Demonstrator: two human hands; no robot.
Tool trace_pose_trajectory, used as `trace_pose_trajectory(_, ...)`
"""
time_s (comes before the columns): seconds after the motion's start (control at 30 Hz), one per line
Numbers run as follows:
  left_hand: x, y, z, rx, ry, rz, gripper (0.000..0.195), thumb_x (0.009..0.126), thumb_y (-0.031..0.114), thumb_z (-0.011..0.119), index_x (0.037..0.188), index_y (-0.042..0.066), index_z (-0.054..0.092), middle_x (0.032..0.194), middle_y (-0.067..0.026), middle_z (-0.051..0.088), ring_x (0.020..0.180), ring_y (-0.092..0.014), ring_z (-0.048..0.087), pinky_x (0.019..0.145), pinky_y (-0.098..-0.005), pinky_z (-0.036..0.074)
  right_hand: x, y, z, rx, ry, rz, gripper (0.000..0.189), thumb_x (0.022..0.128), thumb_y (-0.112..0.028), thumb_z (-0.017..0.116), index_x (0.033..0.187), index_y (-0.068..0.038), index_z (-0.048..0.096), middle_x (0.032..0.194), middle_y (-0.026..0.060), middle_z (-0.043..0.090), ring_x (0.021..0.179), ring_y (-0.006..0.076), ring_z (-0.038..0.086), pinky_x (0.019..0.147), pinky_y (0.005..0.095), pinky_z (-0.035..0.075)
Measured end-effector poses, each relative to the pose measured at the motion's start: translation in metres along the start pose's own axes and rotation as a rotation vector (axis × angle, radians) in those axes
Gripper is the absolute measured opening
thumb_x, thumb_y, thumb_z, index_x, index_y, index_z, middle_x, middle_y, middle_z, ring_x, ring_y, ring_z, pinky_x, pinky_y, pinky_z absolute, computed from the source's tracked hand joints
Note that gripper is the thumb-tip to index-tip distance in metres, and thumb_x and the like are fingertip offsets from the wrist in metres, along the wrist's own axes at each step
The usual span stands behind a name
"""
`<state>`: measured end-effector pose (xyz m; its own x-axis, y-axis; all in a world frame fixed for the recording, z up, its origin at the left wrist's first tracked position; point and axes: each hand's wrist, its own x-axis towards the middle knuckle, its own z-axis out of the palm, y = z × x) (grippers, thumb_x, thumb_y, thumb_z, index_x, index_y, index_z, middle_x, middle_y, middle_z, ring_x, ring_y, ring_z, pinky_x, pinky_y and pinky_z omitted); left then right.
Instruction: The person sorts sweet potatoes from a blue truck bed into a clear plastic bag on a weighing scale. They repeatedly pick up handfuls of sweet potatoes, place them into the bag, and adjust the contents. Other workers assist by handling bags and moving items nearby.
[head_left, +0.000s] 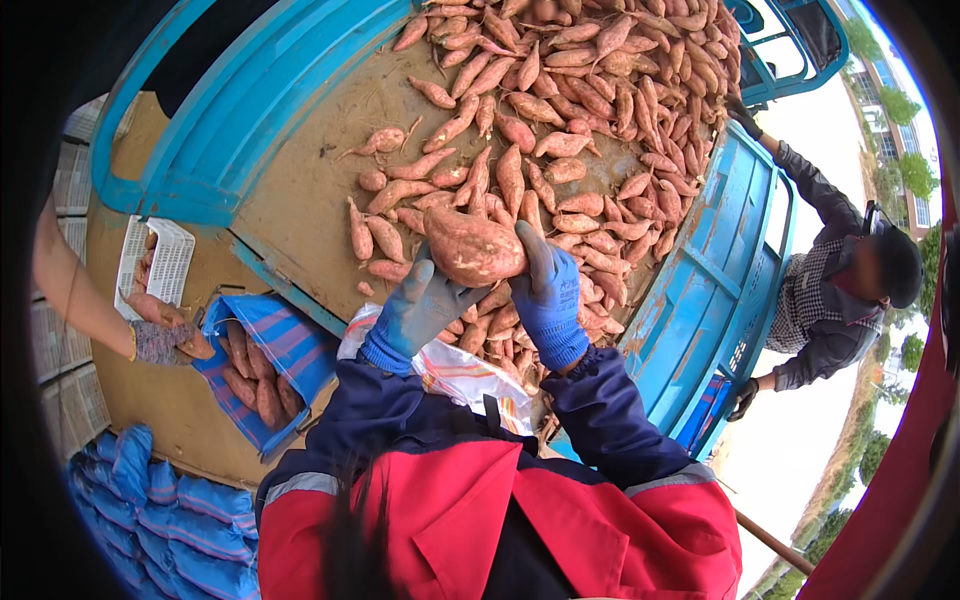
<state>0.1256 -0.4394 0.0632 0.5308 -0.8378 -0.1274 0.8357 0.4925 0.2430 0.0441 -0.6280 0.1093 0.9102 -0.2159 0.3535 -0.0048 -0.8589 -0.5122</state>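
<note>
A very large, rounded sweet potato (474, 247) is held up between my gloved hands. My left hand (420, 304), in a blue and grey coated glove, supports its lower left side. My right hand (551, 292), gloved alike, grips its right end with the thumb near the top. Beneath and beyond lies a heap of reddish sweet potatoes (600, 82) on the bed of a blue metal cart (289, 202). Below my hands, a white woven sack with orange stripes (469, 375) lies open-mouthed against more sweet potatoes.
At left, another person's gloved hand (161, 341) holds sweet potatoes beside a blue striped bag (300, 337) and a white plastic crate (171, 259). Filled blue sacks (187, 517) are stacked lower left. A person in a dark cap (825, 292) stands beyond the blue side panel (705, 277).
</note>
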Motion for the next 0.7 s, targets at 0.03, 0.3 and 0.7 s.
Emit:
trace_pose_trajectory(0.03,-0.007,-0.004,0.001,0.039,0.018,-0.01,0.084,0.091,0.053,0.067,0.157,0.016,0.029,0.157,-0.0102,0.038,0.143,-0.03,0.04,0.121,-0.0523,0.031,-0.002,-0.007,-0.004,-0.028,-0.078,-0.032,0.07,0.067,0.005,0.063,0.137,-0.004,0.055,0.107,0.0193,0.068,0.092,0.0398,0.064,0.08,0.0465,0.051)
trace_pose_trajectory(0.3,-0.079,-0.009,0.01,1.02,0.275,0.395,0.093,0.074,0.031,0.091,0.146,0.004,0.039,0.138,-0.0102,0.05,0.129,-0.02,0.048,0.11,-0.0369,0.041,-0.074,-0.04,0.052,0.379,-0.623,0.436,0.043,0.083,-0.03,0.076,0.118,-0.008,0.067,0.105,0.0205,0.073,0.1,0.0329,0.072,0.084,0.0416,0.056)
trace_pose_trajectory(0.7,-0.22,0.021,0.011,1.908,0.78,0.656,0.075,0.065,0.022,0.09,0.132,0.012,0.058,0.127,-0.0142,0.057,0.121,-0.035,0.054,0.103,-0.0456,0.045,-0.127,-0.021,0.138,0.54,-1.041,0.834,0.024,0.085,-0.015,0.073,0.106,-0.004,0.072,0.081,0.0037,0.068,0.065,0.0153,0.062,0.061,0.0298,0.051)
